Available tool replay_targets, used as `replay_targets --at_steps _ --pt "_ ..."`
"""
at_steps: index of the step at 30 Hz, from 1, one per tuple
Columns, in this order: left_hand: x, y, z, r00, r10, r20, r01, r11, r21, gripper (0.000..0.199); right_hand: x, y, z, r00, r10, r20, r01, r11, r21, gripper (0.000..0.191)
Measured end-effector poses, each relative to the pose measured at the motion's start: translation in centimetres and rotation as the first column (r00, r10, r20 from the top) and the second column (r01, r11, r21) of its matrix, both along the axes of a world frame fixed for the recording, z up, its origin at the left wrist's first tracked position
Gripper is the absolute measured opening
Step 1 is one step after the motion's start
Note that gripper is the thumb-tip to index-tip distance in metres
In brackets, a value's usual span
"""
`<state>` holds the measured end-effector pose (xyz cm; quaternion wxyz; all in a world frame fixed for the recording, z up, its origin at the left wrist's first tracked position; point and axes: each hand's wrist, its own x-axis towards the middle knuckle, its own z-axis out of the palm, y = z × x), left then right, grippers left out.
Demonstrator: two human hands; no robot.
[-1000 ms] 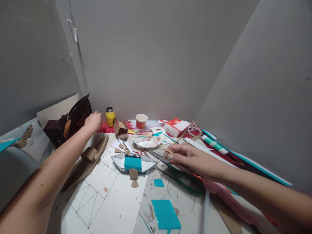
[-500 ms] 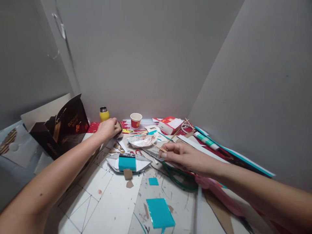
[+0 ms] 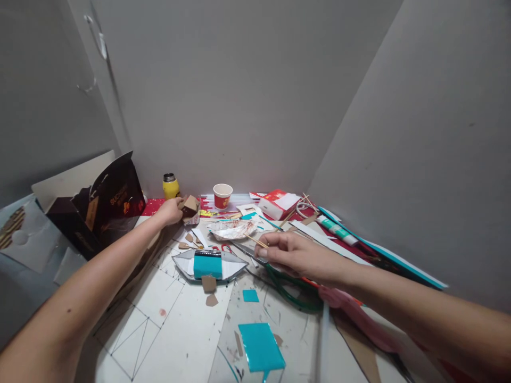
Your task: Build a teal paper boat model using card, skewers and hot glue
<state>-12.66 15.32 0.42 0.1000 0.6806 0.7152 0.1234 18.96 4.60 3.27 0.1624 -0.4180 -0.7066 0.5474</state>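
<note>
At the back left, my left hand is closed at the left side of a small brown cardboard box; its fingertips are partly hidden there. My right hand pinches thin wooden sticks between thumb and fingers, their tips pointing left. Below that hand lie scissors with green handles. In front of me sits a paper boat with a teal band around its middle and a brown cardboard piece at its near side. Beyond it is a stained white paper tray.
A yellow bottle and a paper cup stand by the back wall. A dark box is at left. Teal sheet pieces lie near me. Paper strips and a red-and-white packet crowd the right.
My left hand has shifted left and slightly toward me, and more of the cardboard box shows now. My right hand, still holding the sticks, has moved slightly left.
</note>
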Motion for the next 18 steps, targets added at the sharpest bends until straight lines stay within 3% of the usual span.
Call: replay_targets --at_steps 4,6,8,13,18 --pt "-0.7 -1.1 1.3 0.996 0.068 -0.064 -0.065 0.997 0.047 0.034 -0.7 0.2 -1.1 0.995 0.062 0.082 -0.080 0.967 0.241 0.021" --pt "-0.7 -2.3 2.1 0.993 0.060 -0.098 -0.055 0.997 0.054 0.034 -1.4 0.1 -1.7 0.976 0.074 0.205 -0.146 0.919 0.366 0.032" --pt "-0.3 -3.6 2.5 0.993 -0.026 -0.116 0.026 1.000 -0.001 0.033 -2.2 0.0 -2.2 0.932 0.079 0.354 -0.246 0.856 0.455 0.042" --pt "0.8 -6.5 1.7 0.932 -0.355 -0.075 0.327 0.911 -0.250 0.027 -3.3 0.0 -3.4 0.825 0.093 0.557 -0.472 0.655 0.590 0.011" --pt "0.8 -7.2 -0.1 0.885 -0.453 -0.104 0.404 0.860 -0.311 0.026 -1.8 -0.1 -2.9 0.815 0.233 0.531 -0.542 0.630 0.556 0.017"
